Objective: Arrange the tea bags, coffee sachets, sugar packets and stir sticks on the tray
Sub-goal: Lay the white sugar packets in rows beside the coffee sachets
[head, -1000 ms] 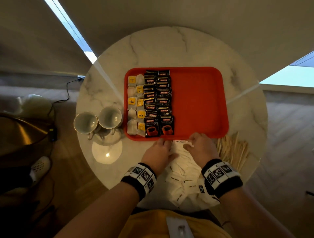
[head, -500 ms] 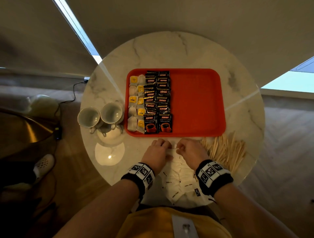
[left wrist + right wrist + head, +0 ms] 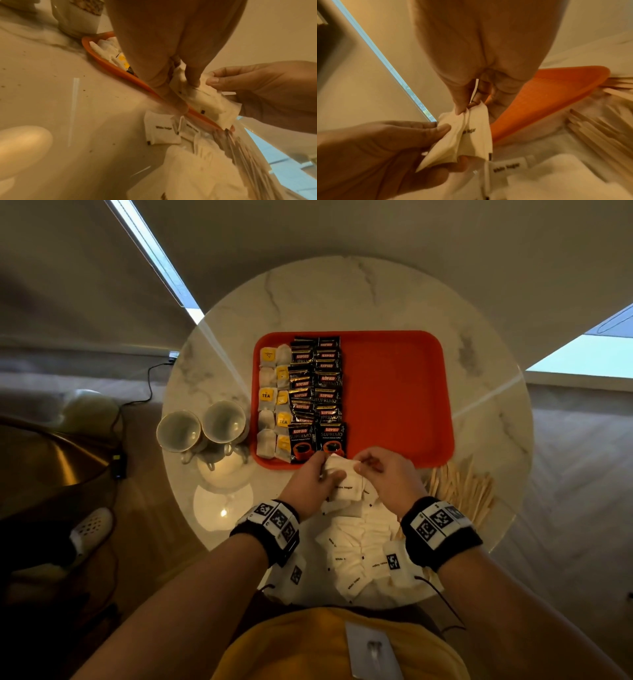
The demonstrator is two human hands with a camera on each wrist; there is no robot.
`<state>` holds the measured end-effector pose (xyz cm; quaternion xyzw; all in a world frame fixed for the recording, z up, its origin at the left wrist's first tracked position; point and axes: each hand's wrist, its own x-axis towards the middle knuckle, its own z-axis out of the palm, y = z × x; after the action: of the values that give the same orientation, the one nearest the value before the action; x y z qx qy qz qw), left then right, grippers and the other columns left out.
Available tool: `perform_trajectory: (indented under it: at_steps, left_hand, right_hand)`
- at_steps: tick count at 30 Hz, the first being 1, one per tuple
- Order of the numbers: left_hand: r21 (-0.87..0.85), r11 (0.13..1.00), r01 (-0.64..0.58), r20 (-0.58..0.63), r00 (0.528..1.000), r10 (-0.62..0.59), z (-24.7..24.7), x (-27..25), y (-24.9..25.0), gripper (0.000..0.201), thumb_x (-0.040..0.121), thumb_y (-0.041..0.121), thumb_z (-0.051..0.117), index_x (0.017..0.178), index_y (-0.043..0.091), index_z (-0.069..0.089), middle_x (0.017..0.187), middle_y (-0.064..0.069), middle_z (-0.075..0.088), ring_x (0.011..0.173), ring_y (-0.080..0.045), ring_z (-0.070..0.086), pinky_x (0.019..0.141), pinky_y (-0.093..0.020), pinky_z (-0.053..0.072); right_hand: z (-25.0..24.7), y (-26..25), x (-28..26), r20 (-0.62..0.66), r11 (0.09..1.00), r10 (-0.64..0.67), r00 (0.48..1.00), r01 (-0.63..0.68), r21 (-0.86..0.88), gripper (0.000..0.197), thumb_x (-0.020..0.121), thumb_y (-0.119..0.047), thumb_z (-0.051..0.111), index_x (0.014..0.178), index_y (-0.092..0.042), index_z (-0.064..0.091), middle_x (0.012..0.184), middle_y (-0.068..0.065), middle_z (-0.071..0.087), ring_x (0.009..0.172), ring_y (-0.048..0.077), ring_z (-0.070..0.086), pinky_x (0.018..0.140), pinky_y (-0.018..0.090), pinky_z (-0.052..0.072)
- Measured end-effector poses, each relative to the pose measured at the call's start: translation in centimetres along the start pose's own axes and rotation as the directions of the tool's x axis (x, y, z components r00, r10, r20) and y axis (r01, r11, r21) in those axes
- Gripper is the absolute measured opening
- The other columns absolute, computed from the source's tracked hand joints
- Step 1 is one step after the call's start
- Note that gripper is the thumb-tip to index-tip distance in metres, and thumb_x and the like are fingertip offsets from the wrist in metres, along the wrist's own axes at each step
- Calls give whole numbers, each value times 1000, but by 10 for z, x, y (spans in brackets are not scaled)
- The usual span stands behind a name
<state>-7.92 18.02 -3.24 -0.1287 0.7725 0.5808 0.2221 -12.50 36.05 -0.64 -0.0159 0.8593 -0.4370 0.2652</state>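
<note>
On a round marble table point(image 3: 342, 299) beside window blinds point(image 3: 394, 237), both hands' fingers point(image 3: 193, 75) pinch sugar packets point(image 3: 344, 475).

Both hands, left point(image 3: 310, 481) and right point(image 3: 387, 477), pinch a small stack of sugar packets point(image 3: 344, 477); the tray point(image 3: 394, 392) lies just beyond the grip, loose packets point(image 3: 356, 556) below it, sticks point(image 3: 462, 494) to its right.

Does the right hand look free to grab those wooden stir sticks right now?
Probably not yet. The right hand is pinching the sugar packets together with the left hand. The stir sticks lie uncovered just beside it, so nothing else blocks them.
</note>
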Motion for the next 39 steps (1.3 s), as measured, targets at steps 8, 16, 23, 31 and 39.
perform_trajectory:
  at_steps: [8,16,23,31,39]
  left_hand:
    - [-496,858,134,-6,988,-157,-5,9,13,23,99,17,64,121,14,58,121,-16,69,109,-31,71,92,-53,59]
    - [-526,849,49,-160,975,-155,-13,21,33,32,94,29,71,120,15,60,116,-12,72,108,-31,71,94,-53,58]
    - [-635,771,49,-92,986,-139,-25,39,55,38,94,24,72,126,11,56,120,-12,71,104,-26,73,78,-36,62]
    - [-660,751,-32,-199,971,-134,-37,75,70,27,100,20,64,125,12,58,123,-11,69,104,-23,73,76,-30,62]
    - [-717,697,-31,-231,953,-196,-53,124,93,35,99,21,66,130,12,56,126,-9,67,107,-22,72,74,-28,60]
  right_hand:
    - [-8,-27,11,-64,990,8,998,1,142,27,91,-37,71,116,-28,66,108,-13,69,102,4,63,93,29,53]
    - [2,-31,22,-148,984,49,988,-22,174,34,85,-28,79,116,-31,67,106,-10,70,98,8,68,89,37,59]
    - [-5,-42,39,-206,932,99,973,-18,363,14,95,-13,67,99,-25,63,99,-2,74,89,10,73,82,36,62]
    - [-34,-47,74,-348,916,141,927,12,402,4,98,-19,63,99,-19,67,99,-2,69,88,16,73,73,30,63]
    - [-72,-33,187,-349,974,206,914,-156,165,23,96,-23,62,118,-17,67,108,1,71,96,19,70,87,42,60]
